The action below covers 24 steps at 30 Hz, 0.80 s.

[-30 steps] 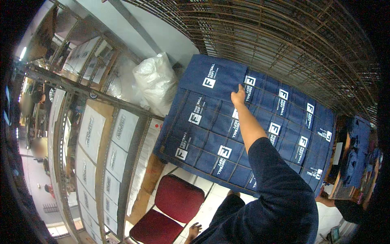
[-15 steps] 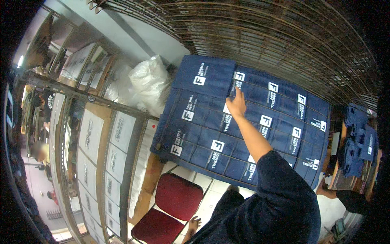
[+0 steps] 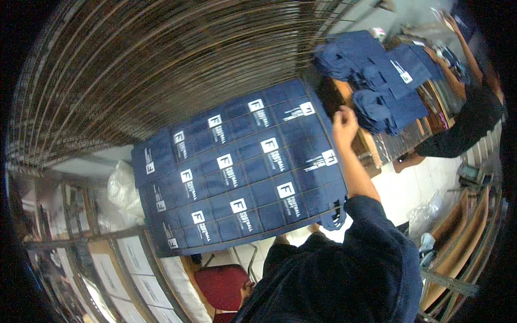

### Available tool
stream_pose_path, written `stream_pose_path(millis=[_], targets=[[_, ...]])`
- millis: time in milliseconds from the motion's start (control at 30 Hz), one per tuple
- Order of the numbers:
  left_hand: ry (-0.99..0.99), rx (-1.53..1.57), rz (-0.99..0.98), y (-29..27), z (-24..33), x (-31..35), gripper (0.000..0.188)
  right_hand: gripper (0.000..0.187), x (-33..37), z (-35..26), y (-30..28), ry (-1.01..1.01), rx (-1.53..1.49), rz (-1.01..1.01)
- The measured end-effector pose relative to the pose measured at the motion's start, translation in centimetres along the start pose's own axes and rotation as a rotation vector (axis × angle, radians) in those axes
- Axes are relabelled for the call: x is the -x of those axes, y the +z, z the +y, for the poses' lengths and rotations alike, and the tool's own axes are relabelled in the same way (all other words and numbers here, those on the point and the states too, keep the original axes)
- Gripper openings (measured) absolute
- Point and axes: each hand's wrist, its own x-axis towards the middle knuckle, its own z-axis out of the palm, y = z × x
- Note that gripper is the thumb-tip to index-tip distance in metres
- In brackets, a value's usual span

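My right hand (image 3: 345,128) is stretched out past the right end of a broad table of navy fabric pieces (image 3: 245,172), close to a pile of navy fabric bags (image 3: 374,94). Its fingers are loosely bent, and nothing shows between them. The pieces lie in rows side by side, each with a white print, and thin cords run across them in a grid. Down by my left side, my left hand (image 3: 246,291) hangs beside a dark red chair (image 3: 221,282). Its fingers look slack and hold nothing visible; part of it is hidden by my clothing.
Wire racks (image 3: 177,59) hang low over the table's far side. At the right, a co-worker (image 3: 463,124) reaches over the wooden table (image 3: 371,151) with the pile. Shelving with white printed panels (image 3: 134,255) and a clear plastic bag (image 3: 124,188) stand left.
My view has swung right, bringing the co-worker in. My right hand has moved from the middle of the fabric rows to their right end. My left hand stays low beside the chair.
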Motion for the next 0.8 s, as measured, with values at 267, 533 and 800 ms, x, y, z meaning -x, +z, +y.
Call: stream_pose_path(millis=[267,533,800], targets=[[0.029,-0.356,0.037,5.7,7.8,7.3,0.027,0.035,-16.0,20.6,-11.6,0.557,0.251,0.202],[0.21,-0.782,0.171,7.6,9.6,11.2,0.029,0.05,-19.7,17.7,-6.9,-0.039,0.696,-0.548],[0.607,-0.492,0.333,15.8,25.3,15.0,0.034,0.036,-21.6,17.8,-2.9,-0.073,0.64,-0.474]])
